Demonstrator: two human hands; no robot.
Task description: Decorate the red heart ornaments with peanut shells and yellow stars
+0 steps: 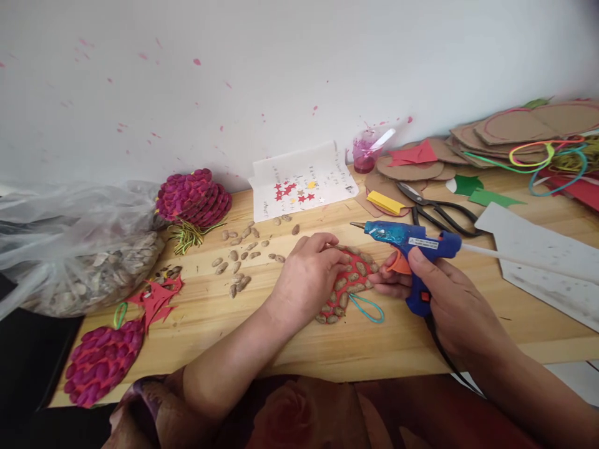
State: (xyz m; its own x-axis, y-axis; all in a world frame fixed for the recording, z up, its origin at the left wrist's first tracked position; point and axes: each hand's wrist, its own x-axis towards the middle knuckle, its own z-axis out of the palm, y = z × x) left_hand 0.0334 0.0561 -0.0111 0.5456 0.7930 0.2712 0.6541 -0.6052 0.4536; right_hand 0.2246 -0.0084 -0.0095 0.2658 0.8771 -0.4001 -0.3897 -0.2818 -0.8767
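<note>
My right hand [440, 293] is wrapped round a blue hot-glue gun [407, 240], a finger on its orange trigger, the nozzle pointing left above the table. My left hand [309, 274] rests with curled fingers on a red round craft piece [349, 284] partly covered with glued tan shells. A teal cord loop [367, 307] hangs from that piece. Several loose shells [241, 252] lie scattered just left of my left hand. A white glue stick sticks out of the gun's rear toward the right.
A clear plastic bag of shells [84, 268] sits at the left. Two magenta-painted shell ornaments [100, 358] [194, 198] lie near it. Black scissors [435, 209], a yellow strip, cardboard discs [510, 131], coloured cords and white paper [538, 249] crowd the right. A note sheet [302, 181] leans on the wall.
</note>
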